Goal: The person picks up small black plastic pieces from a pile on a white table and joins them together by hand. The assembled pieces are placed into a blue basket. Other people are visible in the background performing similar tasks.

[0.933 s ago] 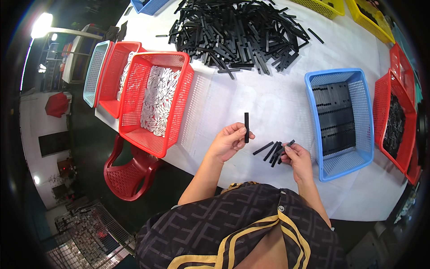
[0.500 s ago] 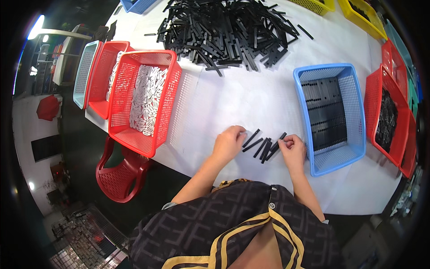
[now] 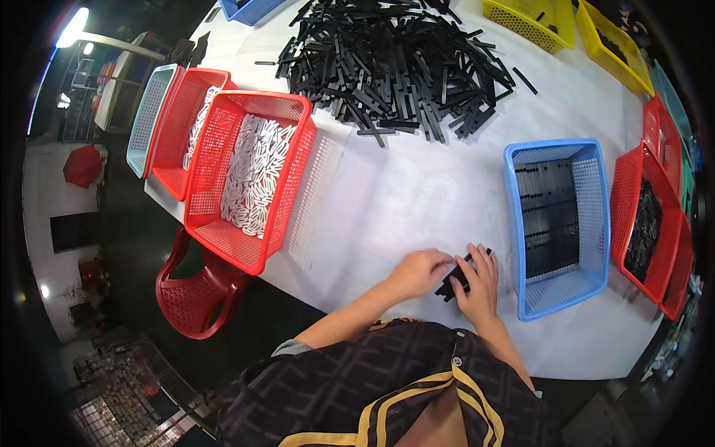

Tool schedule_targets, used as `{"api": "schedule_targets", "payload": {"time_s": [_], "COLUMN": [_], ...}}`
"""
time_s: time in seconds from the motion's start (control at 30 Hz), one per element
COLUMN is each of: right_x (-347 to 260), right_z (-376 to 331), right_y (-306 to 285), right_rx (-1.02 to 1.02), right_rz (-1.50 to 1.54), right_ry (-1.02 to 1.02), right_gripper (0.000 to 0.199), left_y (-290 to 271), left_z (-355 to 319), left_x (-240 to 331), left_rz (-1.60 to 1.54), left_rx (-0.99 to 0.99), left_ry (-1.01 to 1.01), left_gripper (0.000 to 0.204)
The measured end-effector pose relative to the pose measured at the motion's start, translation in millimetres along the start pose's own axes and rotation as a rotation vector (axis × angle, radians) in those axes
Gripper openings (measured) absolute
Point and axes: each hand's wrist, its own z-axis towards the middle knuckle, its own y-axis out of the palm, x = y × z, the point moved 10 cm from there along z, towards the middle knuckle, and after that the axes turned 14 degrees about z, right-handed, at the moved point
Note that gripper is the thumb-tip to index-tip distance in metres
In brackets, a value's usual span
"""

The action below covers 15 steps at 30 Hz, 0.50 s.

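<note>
Near the table's front edge, a small bunch of flat black strips [image 3: 448, 287] lies close together, partly hidden under my hands. My right hand [image 3: 480, 289] reaches over the bunch, its thumb on one side and its fingers on the other, gripping the strips. From the left, my left hand [image 3: 418, 274] meets the same bunch with its fingertips drawn together; what they pinch, if anything, is hidden. Just right of my right hand stands a blue basket [image 3: 526, 298], with similar black strips [image 3: 550, 216] stacked inside in neat rows.
A large loose heap of black strips [image 3: 395, 71] covers the table's far middle. Red baskets [image 3: 195, 216] at left hold small white pieces [image 3: 257, 175]. More red baskets [image 3: 624, 186] stand at right, and yellow baskets [image 3: 532, 31] far right. A dark red chair [image 3: 195, 298] is beside the table.
The strips, spread out beforehand, are now gathered into a tight bunch. My left hand has moved right and nearer to me; my right hand has come over the strips. The view has shifted slightly.
</note>
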Motion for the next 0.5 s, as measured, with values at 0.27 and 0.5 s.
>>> {"api": "schedule_targets", "payload": {"time_s": [0.27, 0.5], "right_x": [-8.6, -4.1], "right_z": [13.8, 40.5], "right_y": [-15.7, -30.8], "right_rx": [0.155, 0.254], "right_rz": [-0.054, -0.101], "right_ry": [-0.024, -0.029], "right_gripper": [0.039, 0.037], "left_y": [-150.2, -143.7], "left_z": [68.3, 126.7], "left_x": [-79.2, -60.8], "left_rz": [0.217, 0.442], "left_rx": [0.567, 0.654], "left_ry": [-0.262, -0.284], "left_gripper": [0.019, 0.031]}}
